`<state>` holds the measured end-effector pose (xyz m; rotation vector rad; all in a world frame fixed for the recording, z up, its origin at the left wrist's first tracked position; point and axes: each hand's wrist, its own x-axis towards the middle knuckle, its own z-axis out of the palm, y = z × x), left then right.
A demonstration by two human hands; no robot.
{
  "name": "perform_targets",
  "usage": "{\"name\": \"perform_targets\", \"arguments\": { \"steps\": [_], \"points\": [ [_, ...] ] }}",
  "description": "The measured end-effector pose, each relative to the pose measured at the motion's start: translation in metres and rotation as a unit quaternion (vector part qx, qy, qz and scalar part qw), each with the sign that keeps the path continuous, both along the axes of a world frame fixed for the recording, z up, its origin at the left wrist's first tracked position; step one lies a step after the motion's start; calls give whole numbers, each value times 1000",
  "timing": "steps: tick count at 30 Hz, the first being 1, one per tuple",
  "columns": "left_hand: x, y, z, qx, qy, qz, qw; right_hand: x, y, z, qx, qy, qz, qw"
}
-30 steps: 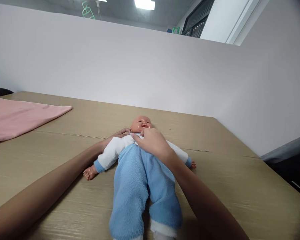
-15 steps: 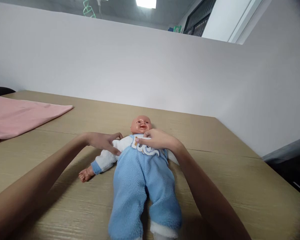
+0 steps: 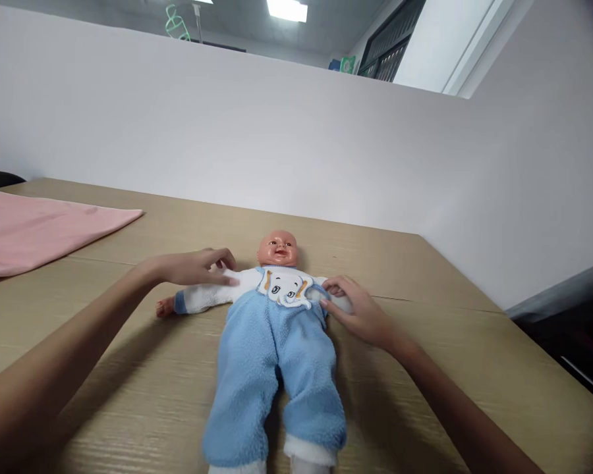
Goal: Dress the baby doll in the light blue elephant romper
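Note:
A baby doll [image 3: 277, 342] lies on its back on the wooden table [image 3: 425, 368], head away from me, in blue fleece overalls with an elephant bib and white sleeves. My left hand [image 3: 192, 266] rests on the doll's white sleeve at its shoulder, fingers stretched along the arm. My right hand [image 3: 358, 313] covers the doll's other arm at the overalls' edge, fingers curled around the sleeve.
A pink cloth [image 3: 34, 230] is spread on the table at the far left. A white partition wall [image 3: 277, 131] runs behind the table and turns along its right side. The table's right edge drops to a dark floor [image 3: 573, 336].
My right hand has left the doll's chest and moved right onto its arm, uncovering the elephant bib. My left hand slid outward along the other sleeve, and that arm now lies straighter.

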<state>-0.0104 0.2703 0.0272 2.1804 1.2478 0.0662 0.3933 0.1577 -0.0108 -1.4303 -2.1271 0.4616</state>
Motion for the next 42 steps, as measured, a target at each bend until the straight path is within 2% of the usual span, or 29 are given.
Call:
{"name": "perform_targets", "arguments": {
  "steps": [2, 3, 6, 9, 11, 14, 17, 20, 24, 28, 30, 34, 38, 40, 42],
  "points": [
    [11, -16, 12, 65, -44, 11, 997, 20, -18, -20, 90, -24, -36, 995],
    [22, -25, 17, 106, -66, 6, 992, 29, -26, -29, 111, -36, -50, 992],
    [71, -50, 20, 192, -121, -66, 972, 52, -35, -50, 104, -40, -74, 991],
    [129, -57, 7, 271, -128, -135, 945, 62, -31, -60, 70, -22, -87, 993],
    [160, -50, -6, 290, -83, -151, 941, 62, -27, -61, 55, 11, -109, 992],
    [183, -36, -21, 301, -32, -171, 937, 59, -27, -59, 12, 147, -150, 978],
    [184, -30, -30, 312, -78, -198, 926, 56, -33, -49, -41, 274, -120, 953],
    [176, -31, -35, 292, -152, -196, 924, 52, -39, -35, -60, 311, -60, 946],
    [170, -35, -35, 268, -229, -212, 912, 35, -34, -22, -15, 333, -70, 940],
    [167, -40, -31, 273, -257, -274, 885, 12, -14, -16, 40, 331, -108, 937],
    [165, -42, -29, 275, -280, -287, 874, 0, -3, -16, 52, 317, -104, 941],
    [162, -45, -30, 245, -362, -250, 864, -19, 5, -17, 98, 211, -51, 971],
    [164, -47, -29, 173, -457, -185, 853, -29, -5, -14, 128, 134, -15, 983],
    [166, -46, -26, 139, -485, -162, 848, -30, -12, -11, 120, 118, 27, 985],
    [167, -42, -25, 126, -491, -142, 850, -27, -16, -10, 78, 162, 74, 981]
  ]
}}
